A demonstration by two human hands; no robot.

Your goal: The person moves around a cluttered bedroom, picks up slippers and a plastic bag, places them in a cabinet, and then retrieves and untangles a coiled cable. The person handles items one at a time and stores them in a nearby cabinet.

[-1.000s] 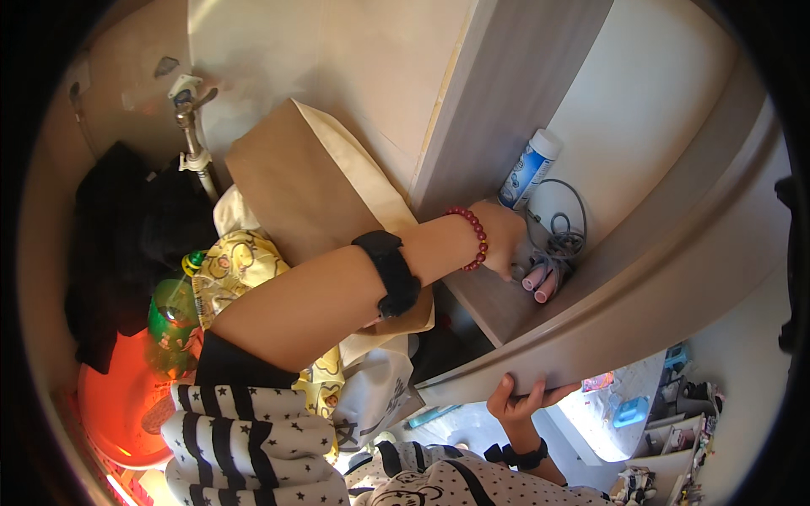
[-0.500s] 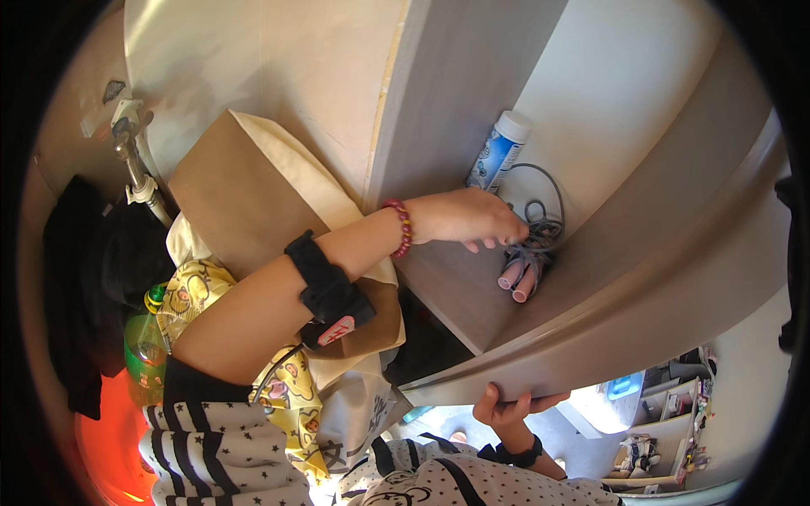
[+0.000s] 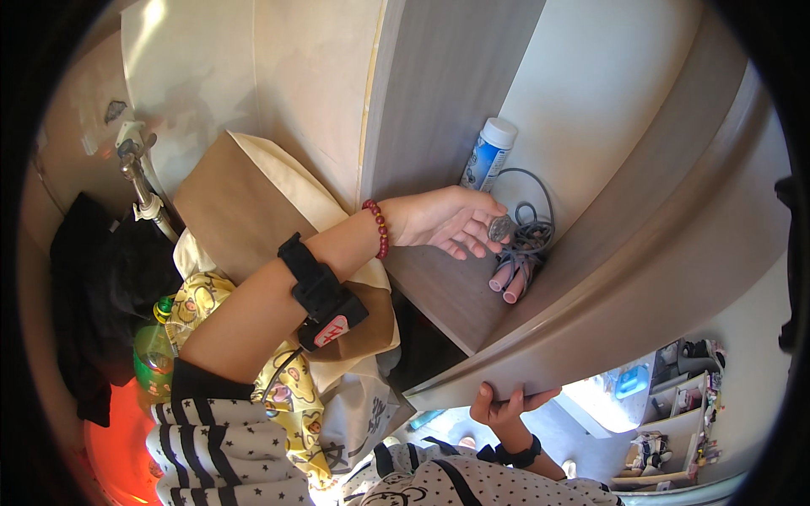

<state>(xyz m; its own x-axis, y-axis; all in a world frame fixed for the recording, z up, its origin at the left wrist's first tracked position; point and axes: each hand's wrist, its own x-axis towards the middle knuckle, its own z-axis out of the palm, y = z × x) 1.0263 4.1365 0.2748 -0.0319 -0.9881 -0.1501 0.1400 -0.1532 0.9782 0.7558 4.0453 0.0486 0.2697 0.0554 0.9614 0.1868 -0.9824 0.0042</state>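
Observation:
My left hand (image 3: 460, 226) reaches into a grey-wood compartment, palm turned toward me. A small round silver coin (image 3: 499, 228) is pinched between its thumb and fingers. Right behind it lie a bundled grey cord (image 3: 530, 239) and two pink cylindrical handles (image 3: 510, 282), seemingly a skipping rope. Against the wall stands a blue canister with a white lid (image 3: 487, 156). Lower down, my right hand (image 3: 510, 408) grips the lower edge of a curved-looking grey-brown panel (image 3: 591, 337), fingers around the edge.
Beneath my left arm are a brown-and-cream bag (image 3: 245, 198) and yellow patterned cloth (image 3: 291, 401). At the left are a green bottle (image 3: 153, 358), a red rounded object (image 3: 122, 447), dark cloth (image 3: 97, 295) and a metal rod (image 3: 139, 173). Shelves with items (image 3: 675, 422) show lower right.
My left hand has come away from the cord bundle and turned palm toward me, bringing the coin into sight. My right hand keeps its hold on the panel. The view has shifted slightly.

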